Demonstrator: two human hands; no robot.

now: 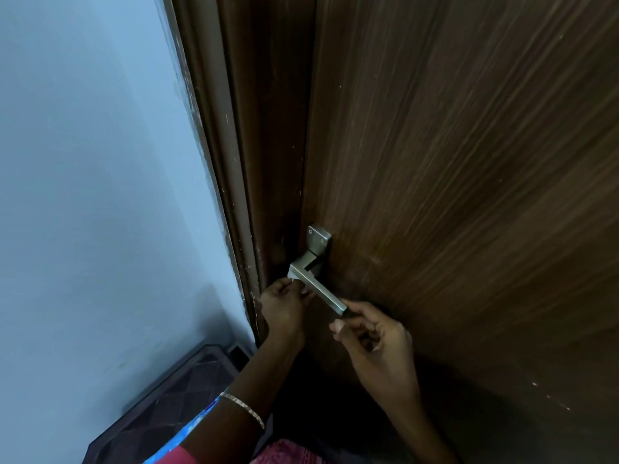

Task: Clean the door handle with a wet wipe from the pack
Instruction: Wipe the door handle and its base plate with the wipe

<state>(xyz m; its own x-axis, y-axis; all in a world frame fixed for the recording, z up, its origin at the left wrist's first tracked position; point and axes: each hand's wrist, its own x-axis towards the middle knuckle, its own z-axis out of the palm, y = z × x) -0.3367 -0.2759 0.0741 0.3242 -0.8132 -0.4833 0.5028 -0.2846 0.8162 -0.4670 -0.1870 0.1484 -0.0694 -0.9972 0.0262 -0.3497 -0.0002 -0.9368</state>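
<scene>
A silver lever door handle [320, 291] on a square plate is mounted on the dark brown wooden door [469, 195], close to its left edge. My left hand [284, 308] is closed on a white wet wipe [294, 279], pressing it against the corner of the lever from below; only small bits of the wipe show between my fingers. My right hand [375, 343] is at the lever's free end, with the index fingertip and thumb pinched around the tip and the other fingers curled. The pack of wipes is not in view.
The brown door frame [241, 195] runs along the left of the door, beside a pale blue wall [100, 162]. A dark patterned mat or crate [174, 396] lies on the floor at the lower left. A bangle sits on my left wrist.
</scene>
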